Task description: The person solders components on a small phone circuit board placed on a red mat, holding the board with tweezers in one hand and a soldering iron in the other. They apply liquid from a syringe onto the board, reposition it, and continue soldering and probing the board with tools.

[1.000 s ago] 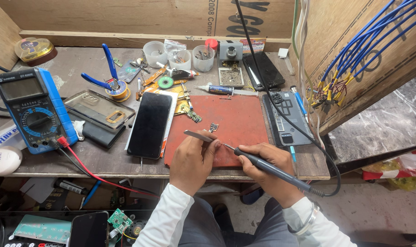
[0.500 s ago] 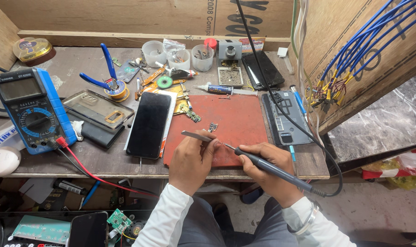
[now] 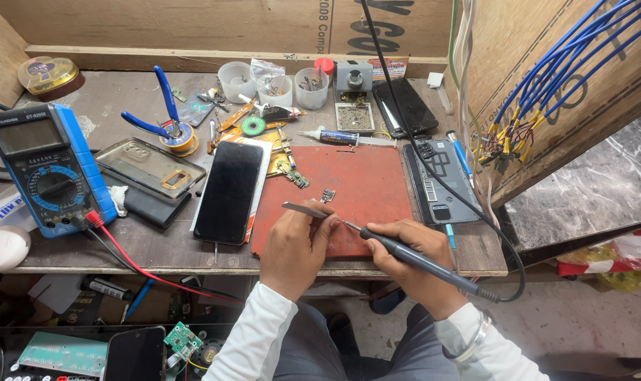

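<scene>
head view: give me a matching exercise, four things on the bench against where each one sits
Things:
1. multimeter
2. soldering iron
3. tweezers
4. blue wires

Places:
A. in the left hand
B. far left of the bench
C. against the right board wall
D. in the right hand

Pairs: 1-B, 2-D, 3-A, 4-C

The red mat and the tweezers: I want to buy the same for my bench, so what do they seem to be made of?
The red mat looks like matte rubber or silicone: flat, dull, no glare, slightly scuffed; which of the two I cannot tell. The tweezers in the left hand look like bare metal, probably steel: thin grey blades with a pale sheen.
</scene>
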Available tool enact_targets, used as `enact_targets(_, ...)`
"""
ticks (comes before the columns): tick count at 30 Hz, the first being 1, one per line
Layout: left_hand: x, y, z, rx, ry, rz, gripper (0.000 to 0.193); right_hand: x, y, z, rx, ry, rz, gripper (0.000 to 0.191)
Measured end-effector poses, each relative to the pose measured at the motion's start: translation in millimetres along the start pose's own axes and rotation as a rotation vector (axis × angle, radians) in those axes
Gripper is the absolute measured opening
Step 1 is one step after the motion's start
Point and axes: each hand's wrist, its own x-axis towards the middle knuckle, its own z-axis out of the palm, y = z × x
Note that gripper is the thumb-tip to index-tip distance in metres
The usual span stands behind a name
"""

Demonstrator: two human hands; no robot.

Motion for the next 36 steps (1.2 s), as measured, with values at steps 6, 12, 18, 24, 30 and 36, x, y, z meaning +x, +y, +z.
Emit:
enact_targets(6, 0.1, 0.6, 0.1, -0.014, 0.007, 0.007, 0.015, 1.3, -1.3, -0.3, -0.019, -0.009, -0.012, 0.021)
enact_targets(12, 0.1, -0.7, 0.8, -0.007, 0.005, -0.001, 0.015, 1.3, -0.9, 0.6, 0.006, 0.001, 0.01, 0.022)
enact_targets(18, -0.2, -0.8, 1.0, -0.015, 0.006, 0.001, 0.015, 0.9, 0.0, -0.1, -0.012, -0.004, -0.012, 0.022)
enact_targets(24, 0.3, -0.6, 0.6, -0.025, -0.001, -0.005, 0.015, 1.2, -0.1, 0.3, -0.014, -0.01, -0.005, 0.021)
enact_targets(30, 0.0, -0.2, 0.5, -0.004, -0.001, -0.01, 0.015, 0.9, -0.2, -0.4, -0.004, -0.014, -0.009, 0.021)
enact_targets(36, 0.0, 0.0, 0.6, -0.006, 0.0, -0.016, 0.015, 1.3, 0.2, -0.6, -0.003, -0.014, -0.008, 0.022)
